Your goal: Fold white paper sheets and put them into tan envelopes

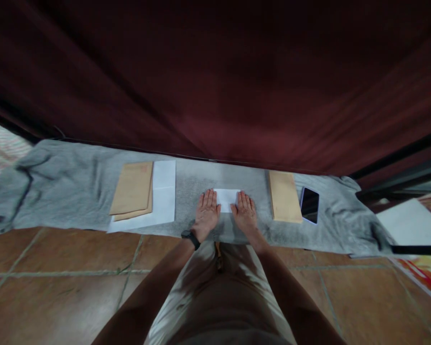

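Observation:
A small folded white paper (227, 197) lies on a grey cloth (79, 182) spread over the floor. My left hand (206, 213), with a black watch on its wrist, lies flat with fingers stretched on the paper's left edge. My right hand (244, 212) lies flat on the paper's right edge, fingers stretched too. Both hands press down and hold nothing.
Brown envelopes (133, 189) rest on a white sheet (163, 201) to the left. Another brown envelope (284, 196) and a dark phone (309, 205) lie to the right. A dark red curtain (215, 76) hangs behind. Terracotta floor tiles (57, 268) lie in front.

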`<action>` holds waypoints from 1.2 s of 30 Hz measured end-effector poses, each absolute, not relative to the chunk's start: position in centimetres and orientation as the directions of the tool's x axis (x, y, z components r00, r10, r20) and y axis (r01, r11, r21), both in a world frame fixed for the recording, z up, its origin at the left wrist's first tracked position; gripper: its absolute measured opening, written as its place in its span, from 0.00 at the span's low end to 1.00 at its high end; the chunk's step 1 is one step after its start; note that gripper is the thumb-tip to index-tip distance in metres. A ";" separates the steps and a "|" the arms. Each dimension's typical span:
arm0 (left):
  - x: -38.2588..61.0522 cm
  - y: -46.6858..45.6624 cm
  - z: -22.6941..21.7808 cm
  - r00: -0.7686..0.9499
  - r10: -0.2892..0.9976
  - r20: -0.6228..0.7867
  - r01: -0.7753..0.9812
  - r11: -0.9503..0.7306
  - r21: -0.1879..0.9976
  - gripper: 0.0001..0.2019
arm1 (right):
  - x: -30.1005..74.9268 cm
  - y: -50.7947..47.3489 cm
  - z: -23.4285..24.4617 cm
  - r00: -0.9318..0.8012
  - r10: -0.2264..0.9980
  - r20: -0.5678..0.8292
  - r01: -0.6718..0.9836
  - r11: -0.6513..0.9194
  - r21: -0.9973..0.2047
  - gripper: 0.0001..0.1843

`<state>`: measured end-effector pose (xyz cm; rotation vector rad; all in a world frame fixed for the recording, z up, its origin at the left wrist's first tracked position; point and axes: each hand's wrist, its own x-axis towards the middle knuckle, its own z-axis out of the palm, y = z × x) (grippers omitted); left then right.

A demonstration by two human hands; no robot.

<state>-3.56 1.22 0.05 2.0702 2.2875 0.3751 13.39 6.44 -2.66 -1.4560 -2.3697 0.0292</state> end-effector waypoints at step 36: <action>-0.9 1.9 0.9 0.223 0.975 0.021 0.953 -0.222 0.206 0.33 | 14.3 6.1 -1.3 -0.579 0.791 0.199 0.705 0.608 -0.366 0.29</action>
